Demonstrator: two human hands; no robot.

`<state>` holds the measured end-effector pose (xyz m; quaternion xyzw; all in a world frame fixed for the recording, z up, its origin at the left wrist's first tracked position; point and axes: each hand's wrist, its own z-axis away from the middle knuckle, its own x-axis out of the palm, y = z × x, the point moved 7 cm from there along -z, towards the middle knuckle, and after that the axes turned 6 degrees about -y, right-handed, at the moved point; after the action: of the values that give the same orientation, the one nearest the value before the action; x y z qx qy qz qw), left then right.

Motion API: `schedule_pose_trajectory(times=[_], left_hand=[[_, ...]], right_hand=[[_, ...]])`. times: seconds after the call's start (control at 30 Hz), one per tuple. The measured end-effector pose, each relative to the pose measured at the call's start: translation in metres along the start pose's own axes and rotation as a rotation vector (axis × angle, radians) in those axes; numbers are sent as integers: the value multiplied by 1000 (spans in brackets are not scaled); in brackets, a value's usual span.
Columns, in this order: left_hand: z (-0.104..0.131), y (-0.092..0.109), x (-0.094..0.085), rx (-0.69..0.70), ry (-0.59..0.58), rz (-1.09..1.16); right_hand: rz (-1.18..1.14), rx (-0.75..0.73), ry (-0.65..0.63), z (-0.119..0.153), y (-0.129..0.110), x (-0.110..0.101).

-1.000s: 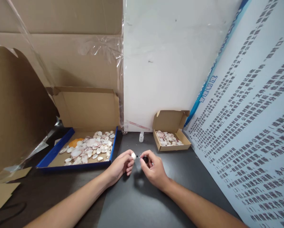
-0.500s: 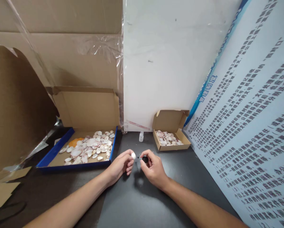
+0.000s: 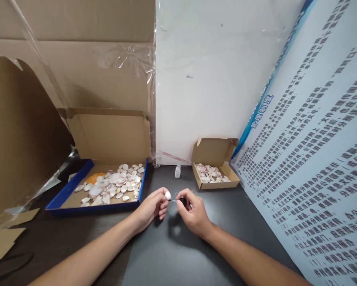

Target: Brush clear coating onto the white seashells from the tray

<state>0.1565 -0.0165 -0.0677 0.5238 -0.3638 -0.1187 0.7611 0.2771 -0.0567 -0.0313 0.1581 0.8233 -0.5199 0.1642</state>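
Between thumb and fingers, my left hand [image 3: 154, 206] pinches a small white shell [image 3: 168, 195]. My right hand [image 3: 193, 210] is closed on a black cap [image 3: 183, 201], from which a thin applicator [image 3: 173, 200] points left. The applicator's tip is at or very near the lower edge of the shell; contact cannot be made out. Beyond both hands a small white-labelled bottle [image 3: 177, 171] stands upright on the dark table [image 3: 166, 258].
At the left lies an open blue-edged box [image 3: 95, 209] full of shells and one orange piece. A smaller cardboard box [image 3: 218, 185] with shells stands at the back right. A printed poster [image 3: 315, 159] slants along the right side.
The cap in my right hand has turned so that its applicator now points left, reaching to the shell. My left hand has barely moved.
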Motion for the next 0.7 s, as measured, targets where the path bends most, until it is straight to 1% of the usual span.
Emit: schedule_pose_trajectory(times=[0.07,0.2,0.33,0.47,0.6,0.7], left_hand=[[0,0,0,3,0,0],[1,-1,-1,-5,7,-1],[2,0,0,-2,3,-3],[2,0,0,1,7,0],[1,-1,0,-1,-3,-5],[1,-2,-2,-9,15,-13]], right_hand=[[14,18,12,0,1,-1],[5,-14,0,1,-2,1],[47,13,24,2,-3,-1],[35,-3,14,1,-3,0],[60,34,38,0,-1,-3],[22,4,21,1,-3,-2]])
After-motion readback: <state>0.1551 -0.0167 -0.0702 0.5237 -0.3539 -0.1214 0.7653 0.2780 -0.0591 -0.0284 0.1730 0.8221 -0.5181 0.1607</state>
